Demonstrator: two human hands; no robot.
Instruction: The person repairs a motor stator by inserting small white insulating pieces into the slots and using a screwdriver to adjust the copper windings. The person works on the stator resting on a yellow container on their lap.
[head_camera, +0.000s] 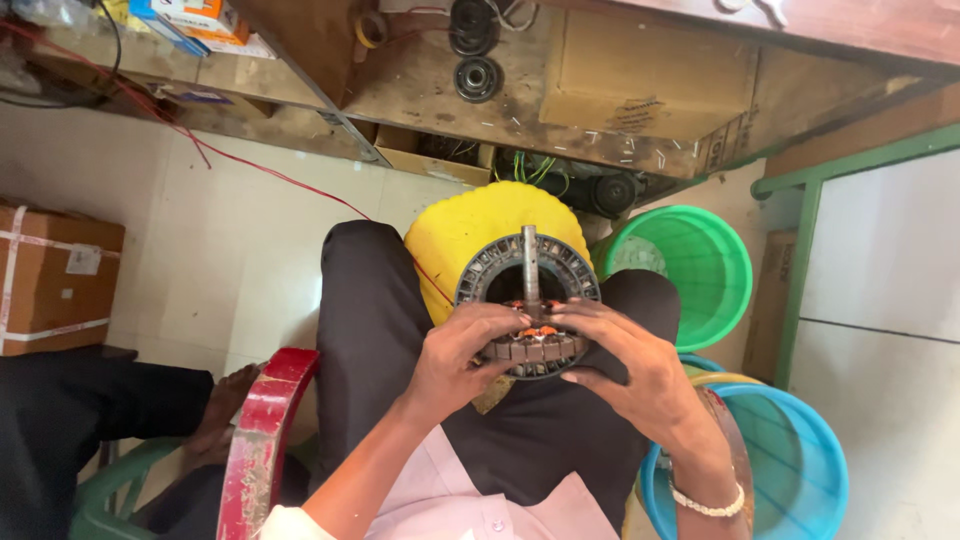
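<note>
The round motor core (528, 305) stands on edge over the lap, its shaft (529, 262) pointing away. The left hand (462, 358) and right hand (622, 365) both grip its near rim from opposite sides, equally close.

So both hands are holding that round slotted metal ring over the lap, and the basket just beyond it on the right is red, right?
Not quite. In the head view both hands, left and right, do hold the round slotted metal ring over the lap, but the basket beyond it is green, not red.

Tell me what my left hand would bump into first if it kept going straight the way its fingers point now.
The left hand points right, across the lap. Its fingers already touch the round slotted metal core; just past that sits the right hand. Depth is hard to judge.
</note>
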